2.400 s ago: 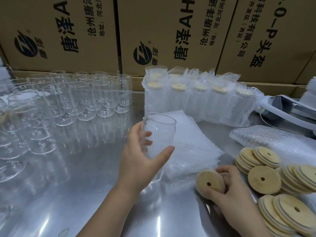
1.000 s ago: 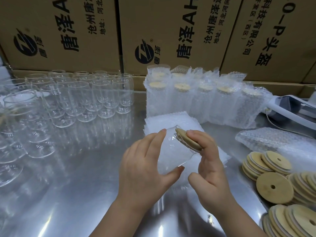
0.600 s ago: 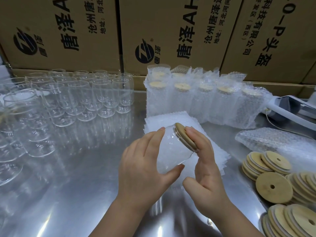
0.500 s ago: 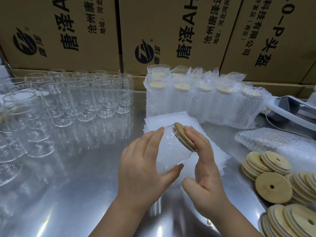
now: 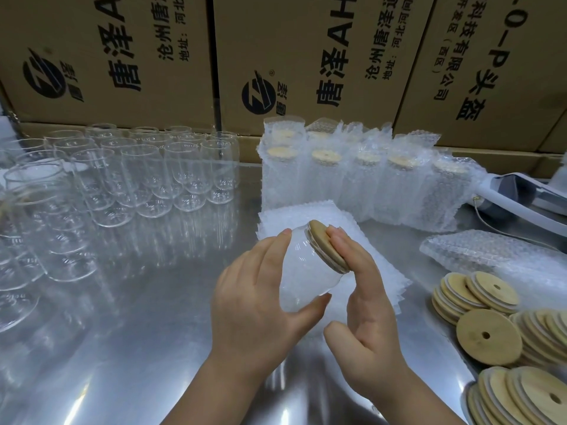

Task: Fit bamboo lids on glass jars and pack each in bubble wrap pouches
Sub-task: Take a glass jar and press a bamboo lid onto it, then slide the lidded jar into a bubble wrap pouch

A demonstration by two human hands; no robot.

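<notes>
The jar [image 5: 302, 277] is held in the air above the table [image 5: 138, 317], tilted. Its long axis runs from the base, low and near the person, up and away to the mouth at upper right. The lid [image 5: 325, 245] sits on that mouth, seen almost edge-on. It looks flush along the rim that shows, but the far side is hidden.

The left hand [image 5: 257, 305] wraps the jar's body, fingers over the top and thumb curled under near the base. The right hand [image 5: 368, 311] lays straight fingers [image 5: 346, 250] flat on the lid's face, pressing along the axis toward the left palm, with its thumb held off the glass. The hands oppose each other along the jar, the right one at the mouth end.

The pouches [image 5: 306, 213] lie in a flat stack just beyond and beneath the hands, and the lidded end points toward them. The right hand is nearer the stack, so I judge it should leave the lid and lift a pouch while the left holds the jar.

Packed jars [image 5: 352, 179] stand in a row behind, loose lids [image 5: 487, 332] lie at right and empty jars [image 5: 138, 176] stand at left
</notes>
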